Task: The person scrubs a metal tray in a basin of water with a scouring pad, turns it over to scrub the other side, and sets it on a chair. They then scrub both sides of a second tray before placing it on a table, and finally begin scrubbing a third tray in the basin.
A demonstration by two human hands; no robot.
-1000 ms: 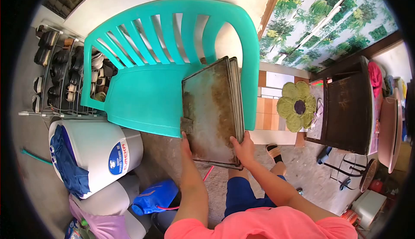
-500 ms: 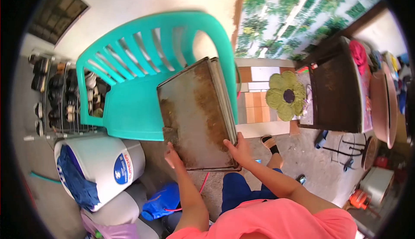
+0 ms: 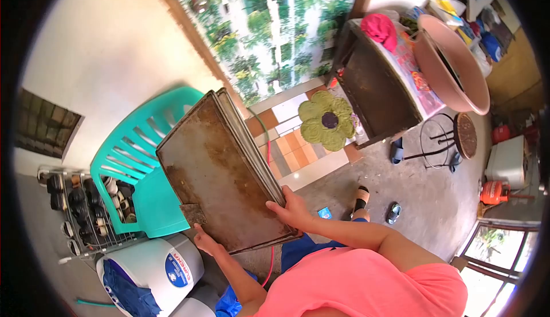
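A stack of rusty, flat metal trays (image 3: 220,168) is held up in front of my body, tilted, its upper part overlapping the teal plastic chair (image 3: 152,194). My left hand (image 3: 207,241) grips the lower left edge, near a small dark patch on the top tray. At the lower right edge my right hand (image 3: 291,209) is closed round the stack, its thumb on the top face. The fingers beneath the trays are hidden.
A shoe rack (image 3: 77,214) and a white washing machine (image 3: 152,274) are at the left. Beyond the trays lies a green flower-shaped mat (image 3: 327,120). A dark cabinet (image 3: 378,88), a pink basin (image 3: 450,59), a round stool (image 3: 464,136) and an orange tank (image 3: 494,192) are at the right.
The view has turned to the right, showing more of the basin, stool and a window. Both hands still hold the tray stack, which now covers less of the chair seat.
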